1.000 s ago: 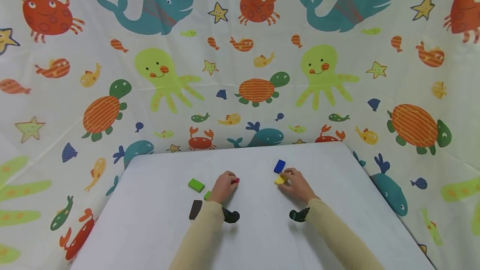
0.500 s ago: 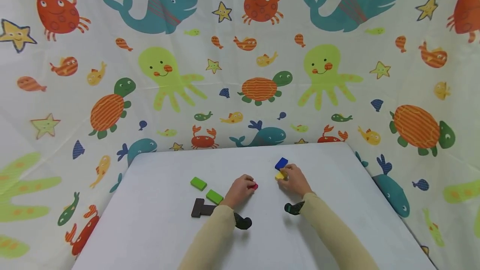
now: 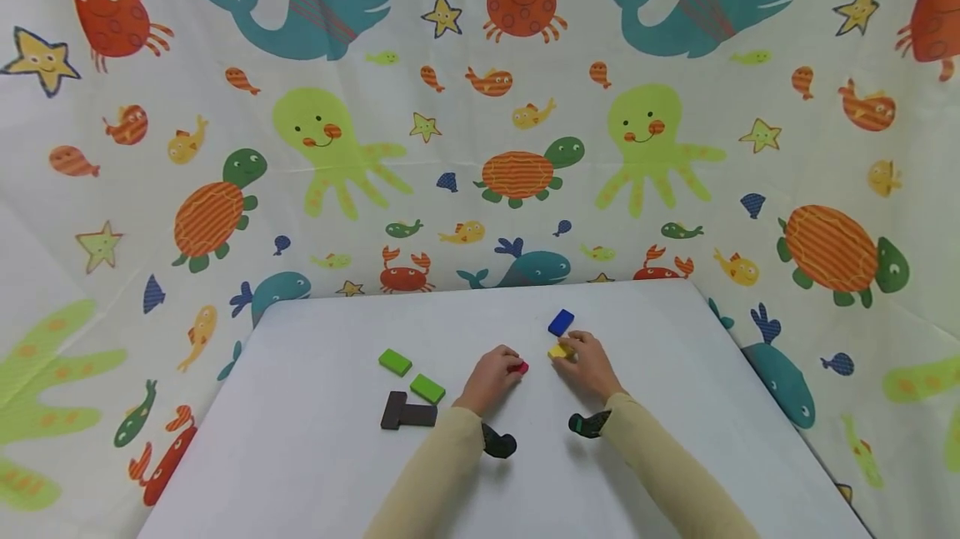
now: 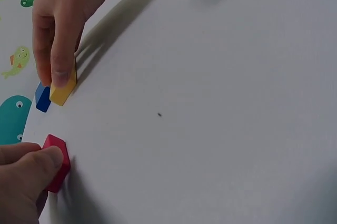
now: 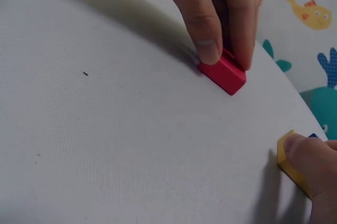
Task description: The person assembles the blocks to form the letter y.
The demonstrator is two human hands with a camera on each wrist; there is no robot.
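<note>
Between thumb and fingers, my left hand pinches a red block on the white table, left of the yellow block. My right hand grips the yellow block with its thumb on the near side; the fingers cover part of it. Just beyond the yellow block lies a blue block, flat and untouched. A strip of bare table separates the red block from the yellow one.
Two green blocks lie left of my left hand. Near them, dark brown blocks form a sideways T. A curtain with sea animals hangs behind the table's far edge.
My left hand has carried the red block rightward toward the yellow one, uncovering a green block and the dark blocks. My right hand still holds the yellow block in nearly the same place.
</note>
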